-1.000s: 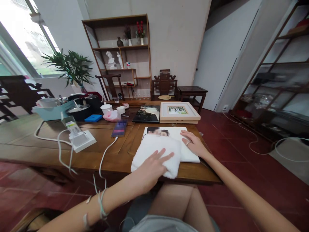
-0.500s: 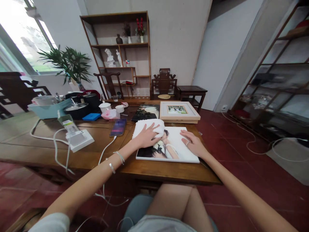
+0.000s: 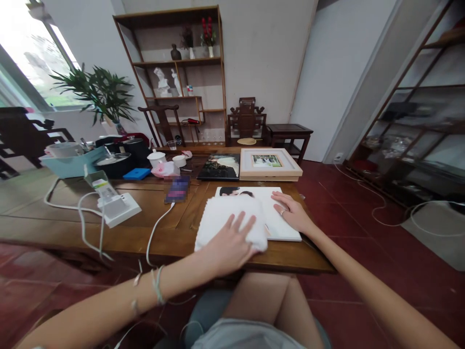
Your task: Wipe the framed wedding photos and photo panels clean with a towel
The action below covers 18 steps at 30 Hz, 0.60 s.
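White cloth (image 3: 227, 218) lies pressed under the flat, open left hand (image 3: 228, 245) on the photo print (image 3: 279, 228) at the worktop (image 3: 163, 228) edge, right hand (image 3: 292, 214) spread steadying it; wiping appears midway, the uncovered far end calling for a light pass.

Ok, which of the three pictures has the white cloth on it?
The nearest white print, with the left hand pressing the cloth on it; the dark print and framed picture behind lie uncovered.
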Available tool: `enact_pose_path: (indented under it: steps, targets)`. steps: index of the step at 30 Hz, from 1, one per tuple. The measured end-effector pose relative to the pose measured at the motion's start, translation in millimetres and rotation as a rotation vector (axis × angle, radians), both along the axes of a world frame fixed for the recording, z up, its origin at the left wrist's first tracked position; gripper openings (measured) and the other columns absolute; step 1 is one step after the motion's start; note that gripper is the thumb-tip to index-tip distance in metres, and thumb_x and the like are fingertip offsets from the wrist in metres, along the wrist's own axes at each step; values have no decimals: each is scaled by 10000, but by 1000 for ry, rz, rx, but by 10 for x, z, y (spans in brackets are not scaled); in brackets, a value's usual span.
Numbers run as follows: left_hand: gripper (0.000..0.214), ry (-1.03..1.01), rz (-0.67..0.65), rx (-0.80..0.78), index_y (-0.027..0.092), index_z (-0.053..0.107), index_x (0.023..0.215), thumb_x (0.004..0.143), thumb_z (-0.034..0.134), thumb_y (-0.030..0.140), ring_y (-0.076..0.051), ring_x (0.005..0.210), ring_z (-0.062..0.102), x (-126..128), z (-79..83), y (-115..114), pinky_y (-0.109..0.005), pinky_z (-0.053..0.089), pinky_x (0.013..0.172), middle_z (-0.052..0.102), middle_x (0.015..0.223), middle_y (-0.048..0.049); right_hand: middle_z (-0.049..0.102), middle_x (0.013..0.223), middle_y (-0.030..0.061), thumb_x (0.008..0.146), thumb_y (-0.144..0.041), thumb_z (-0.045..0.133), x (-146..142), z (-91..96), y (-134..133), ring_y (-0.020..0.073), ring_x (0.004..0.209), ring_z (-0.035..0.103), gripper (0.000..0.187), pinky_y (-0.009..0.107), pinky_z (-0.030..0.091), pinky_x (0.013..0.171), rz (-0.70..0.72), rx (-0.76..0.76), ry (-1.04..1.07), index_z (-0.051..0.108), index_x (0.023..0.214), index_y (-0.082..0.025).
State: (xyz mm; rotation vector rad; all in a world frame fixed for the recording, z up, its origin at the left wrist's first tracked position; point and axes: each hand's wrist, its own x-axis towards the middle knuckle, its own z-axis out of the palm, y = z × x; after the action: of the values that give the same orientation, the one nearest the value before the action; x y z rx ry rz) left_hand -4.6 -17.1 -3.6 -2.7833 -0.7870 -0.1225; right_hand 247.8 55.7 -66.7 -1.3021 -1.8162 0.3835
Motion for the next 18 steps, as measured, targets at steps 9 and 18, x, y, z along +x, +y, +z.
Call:
enact_pose_path:
  steps: [9, 18]
  targets:
    - [377, 25, 24, -107, 180, 667, 937, 932, 336, 361, -265, 1307, 282, -103, 114, 230, -401, 283, 1023, 348, 1406, -77, 539, 1271, 84, 787, -267, 524, 3, -2, 1, 238, 1214, 453, 310, 452, 317, 1049, -3, -10, 4, 627, 1076, -224]
    - [369, -17, 220, -102, 174, 610, 1076, 921, 347, 382, -288, 1324, 227, -241, 60, 1043, -460, 253, 1032, 274, 1442, -82, 563, 1243, 77, 776, -276, 541, -17, 12, -2, 237, 1199, 470, 295, 452, 329, 1043, -15, 11, 36, 638, 1052, -236]
